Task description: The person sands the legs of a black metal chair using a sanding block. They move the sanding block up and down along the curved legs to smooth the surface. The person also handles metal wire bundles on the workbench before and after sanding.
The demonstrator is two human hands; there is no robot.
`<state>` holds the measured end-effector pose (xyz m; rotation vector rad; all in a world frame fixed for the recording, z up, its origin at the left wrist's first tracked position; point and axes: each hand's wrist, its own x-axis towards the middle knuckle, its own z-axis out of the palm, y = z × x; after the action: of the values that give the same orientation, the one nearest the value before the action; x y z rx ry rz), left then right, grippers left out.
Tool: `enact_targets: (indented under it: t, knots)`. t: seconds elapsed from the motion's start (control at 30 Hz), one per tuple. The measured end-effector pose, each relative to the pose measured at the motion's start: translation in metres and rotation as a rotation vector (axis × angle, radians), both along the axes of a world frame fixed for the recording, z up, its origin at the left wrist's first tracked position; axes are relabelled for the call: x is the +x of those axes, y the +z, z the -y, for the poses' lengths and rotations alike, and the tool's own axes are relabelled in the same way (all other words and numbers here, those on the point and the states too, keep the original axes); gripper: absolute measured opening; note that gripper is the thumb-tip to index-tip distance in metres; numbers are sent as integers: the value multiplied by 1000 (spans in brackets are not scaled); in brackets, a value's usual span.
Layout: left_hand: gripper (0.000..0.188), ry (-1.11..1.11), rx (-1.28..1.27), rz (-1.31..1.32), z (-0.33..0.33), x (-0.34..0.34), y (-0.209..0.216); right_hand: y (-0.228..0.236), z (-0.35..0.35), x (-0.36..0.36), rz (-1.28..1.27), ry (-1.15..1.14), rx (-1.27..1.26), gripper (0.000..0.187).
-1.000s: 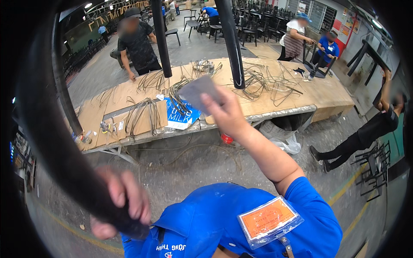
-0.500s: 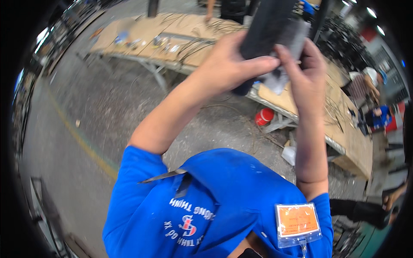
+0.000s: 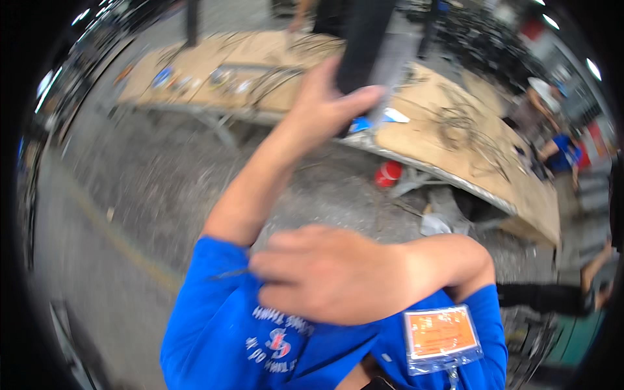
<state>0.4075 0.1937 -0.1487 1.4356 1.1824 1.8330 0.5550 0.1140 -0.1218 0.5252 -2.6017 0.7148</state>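
My left hand (image 3: 318,107), raised ahead of me, grips a long flat black piece (image 3: 365,49) with its thumb across the front. Along that piece's right side runs a greyish, see-through strip (image 3: 394,62), blurred and perhaps plastic film. My right hand (image 3: 331,276) is in front of my chest, smeared by motion, its fingers curled in. A thin pointed metal tool (image 3: 229,274) sticks out to the left from under those fingers, by the chest pocket of my blue shirt (image 3: 214,325). The tool's other end is hidden behind the hand.
Beyond my hands stands a long bench (image 3: 448,153) topped with tan board, with dark cords (image 3: 465,120) and small items on it. A red container (image 3: 388,174) and a pale plastic bag (image 3: 444,224) lie beneath. Other people (image 3: 560,153) are at the right. An orange badge (image 3: 442,333) hangs on my chest.
My right hand has let go of the black piece and come down to my chest, over the pointed tool. My left hand still holds the piece, now slightly further left in view.
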Motion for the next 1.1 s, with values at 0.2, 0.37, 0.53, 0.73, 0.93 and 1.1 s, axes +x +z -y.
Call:
enact_targets:
  t: [0.2,0.37,0.53,0.73,0.93,1.1]
  knots:
    - [36,1,-72,21,8,-5,0,-15,15,-14,71,-68,282,15]
    - [31,38,-68,-35,11,-14,-1,-21,7,-7,-130,0,42,14]
    - [29,29,-123,8,22,-17,5,3,-23,25,-272,-22,-696,15]
    - [36,26,-65,47,50,-21,21,-89,-79,70,66,-498,-1389,13]
    - [34,89,-92,45,77,-22,34,-116,-65,67,507,-396,-1265,21]
    - [42,68,-93,1,107,-31,53,-44,-189,93,-134,-828,-422,18]
